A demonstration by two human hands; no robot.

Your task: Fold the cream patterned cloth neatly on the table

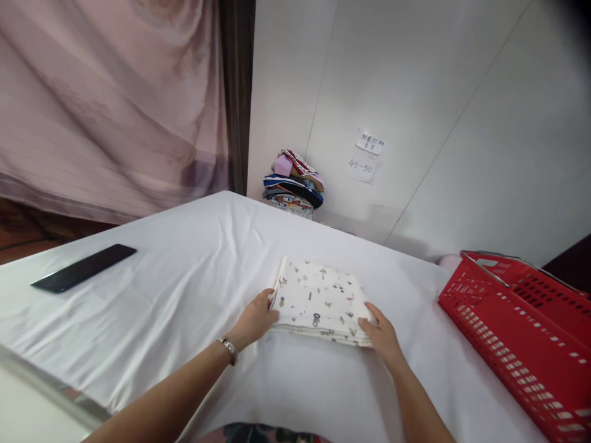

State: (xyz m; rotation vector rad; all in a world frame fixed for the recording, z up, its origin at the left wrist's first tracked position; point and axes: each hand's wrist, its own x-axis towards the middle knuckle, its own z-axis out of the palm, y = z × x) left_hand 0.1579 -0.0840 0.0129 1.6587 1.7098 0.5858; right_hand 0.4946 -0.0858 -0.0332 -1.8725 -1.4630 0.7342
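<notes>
While the folded, rectangular white printed cloth (318,295) lies on the white-draped bench (184,277), the left hand (253,318) and right hand (384,337) each grip one side, its layers calling for even pressure.

From here I see a plain pale wall (406,92) across the far side, thin seams running over it and two small paper notes (367,154) stuck up, the lower reading "45-50". At the far left hangs a pinkish curtain (115,98) with a purplish lower band, a dark brown drape (237,98) just beside it. Below the curtain shows a reddish-brown surface (21,227). A wrinkled white cloth (184,271) covers the table. The light is soft and rather dim.
</notes>
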